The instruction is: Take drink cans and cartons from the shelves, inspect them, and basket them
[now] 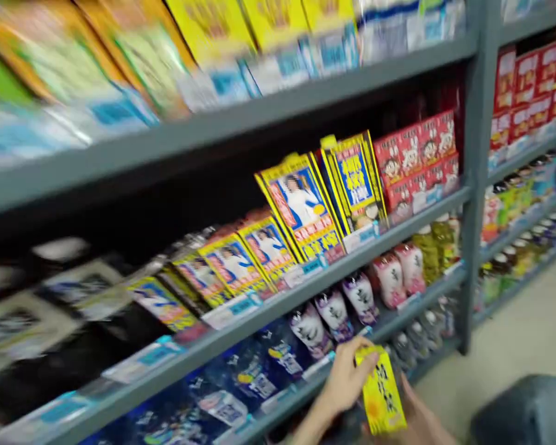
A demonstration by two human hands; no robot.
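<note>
Near the lower right of the view is a yellow carton (pixel 382 395) with dark characters down its front and an orange spot near the bottom. My left hand (pixel 345 378) grips its upper end, thumb across the front. My right hand (pixel 419 415) holds the carton from the right and behind; most of its fingers are hidden by it. Just beyond the hands, white-and-purple bottles (pixel 334 314) stand on a lower shelf.
Grey shelving (pixel 241 321) runs diagonally across the view. On it stand yellow-and-blue boxes (pixel 301 207), red cartons (pixel 417 157) and dark blue bottles (pixel 254 374). Large yellow packs (pixel 213 28) sit above. A grey upright post (pixel 475 185) and the floor (pixel 528 327) lie to the right.
</note>
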